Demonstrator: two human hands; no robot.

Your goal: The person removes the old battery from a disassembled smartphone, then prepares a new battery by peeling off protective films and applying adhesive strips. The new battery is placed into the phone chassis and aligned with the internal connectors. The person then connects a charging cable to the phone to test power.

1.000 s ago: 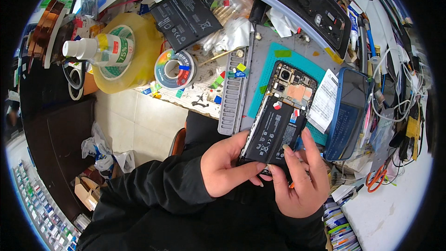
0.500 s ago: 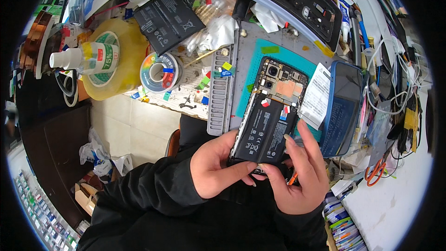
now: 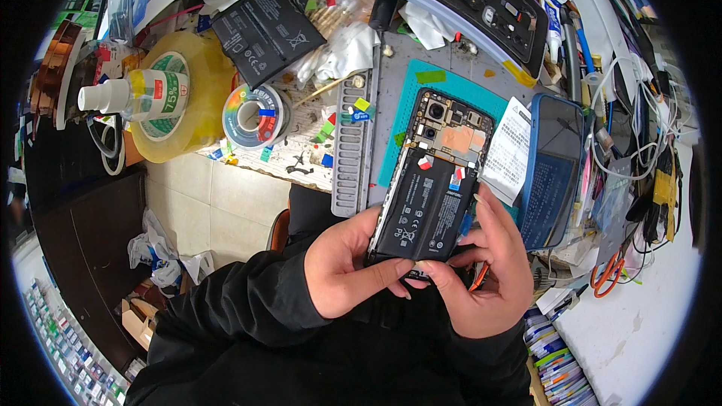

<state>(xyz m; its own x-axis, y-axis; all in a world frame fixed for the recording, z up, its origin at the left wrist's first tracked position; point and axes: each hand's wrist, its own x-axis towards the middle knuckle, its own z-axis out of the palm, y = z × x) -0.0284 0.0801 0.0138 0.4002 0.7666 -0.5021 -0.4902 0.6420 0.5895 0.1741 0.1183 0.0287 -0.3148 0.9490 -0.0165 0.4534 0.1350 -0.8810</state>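
As an opened phone (image 3: 430, 184) tilts right of frame centre, the left hand (image 3: 341, 267) and right hand (image 3: 492, 278) pinch its lower end, thumbs uppermost. Probably light and stiff, its bare circuit board (image 3: 457, 137) fragile, it favours edge holds; an orange object (image 3: 480, 278) is mostly hidden.

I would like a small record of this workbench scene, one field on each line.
Left hand: holds opened smartphone by its lower left side
Right hand: thumb at the phone's lower end; grip unclear
Phone interior: circuit board above, fitted black battery below
Behind phone: teal mat
Right of phone: white paper slip, blue-edged smartphone
Upper left: loose black battery, rainbow-labelled spool
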